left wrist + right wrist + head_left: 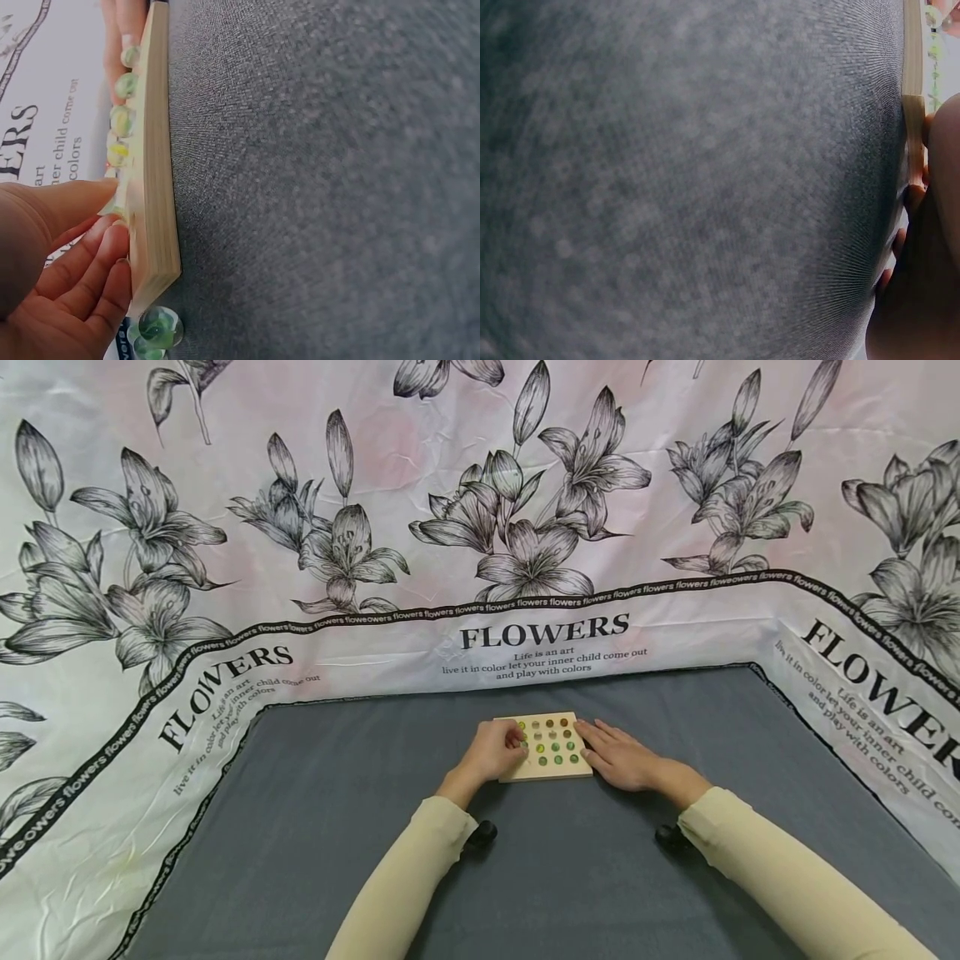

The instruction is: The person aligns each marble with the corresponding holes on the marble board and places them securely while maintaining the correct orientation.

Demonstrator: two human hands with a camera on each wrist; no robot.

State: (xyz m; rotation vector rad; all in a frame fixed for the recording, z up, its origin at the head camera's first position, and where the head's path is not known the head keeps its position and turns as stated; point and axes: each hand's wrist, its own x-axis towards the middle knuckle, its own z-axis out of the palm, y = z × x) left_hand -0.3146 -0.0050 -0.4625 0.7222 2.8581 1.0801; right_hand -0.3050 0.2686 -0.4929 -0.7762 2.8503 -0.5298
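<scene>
A pale wooden board (pixel 529 772) lies on the grey cloth, with glass marbles (pixel 556 747) set in rows on its top. My left hand (pixel 495 750) is over the board's left side, thumb and index finger pinching a greenish marble (pixel 114 206) close to the surface. The other fingers of that hand are curled beside the board's edge. At the board's right edge, my right hand (pixel 618 757) rests with its fingers extended and fingertips against the side. In the right wrist view the hand hides most of the board.
Loose green marbles (pixel 160 328) lie on the cloth just past the board's left end. The grey cloth (pixel 337 843) spreads around the board. A white flower-printed fabric (pixel 390 652) rises behind and at both sides.
</scene>
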